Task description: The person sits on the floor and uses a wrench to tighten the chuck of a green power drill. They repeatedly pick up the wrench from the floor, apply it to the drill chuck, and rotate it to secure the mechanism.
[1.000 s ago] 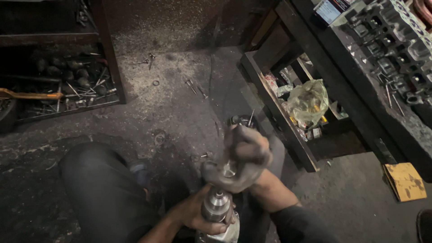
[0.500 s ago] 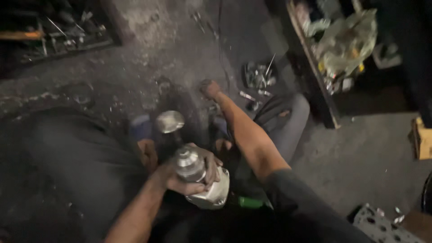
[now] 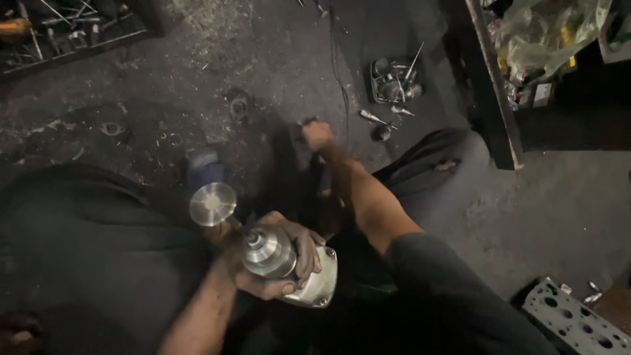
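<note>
The left hand (image 3: 276, 260) gripped a silver metal power tool (image 3: 289, 266) with a round shiny disc (image 3: 212, 204) over the lap. The right hand (image 3: 317, 135) was closed on a small dark object on the grimy concrete floor (image 3: 197, 79), near scattered metal valves (image 3: 381, 118).

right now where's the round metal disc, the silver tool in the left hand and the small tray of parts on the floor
round metal disc (image 3: 212, 204), head view, middle of its face
silver tool (image 3: 268, 252), head view, ribbed nose
small tray of parts (image 3: 392, 80), head view, middle

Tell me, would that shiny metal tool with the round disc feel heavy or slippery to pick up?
Probably heavy for its size: the metal tool looks solid, and the left hand wraps it firmly. Its polished body may be slippery. The disc on its thin stem might make it top-heavy.
</note>
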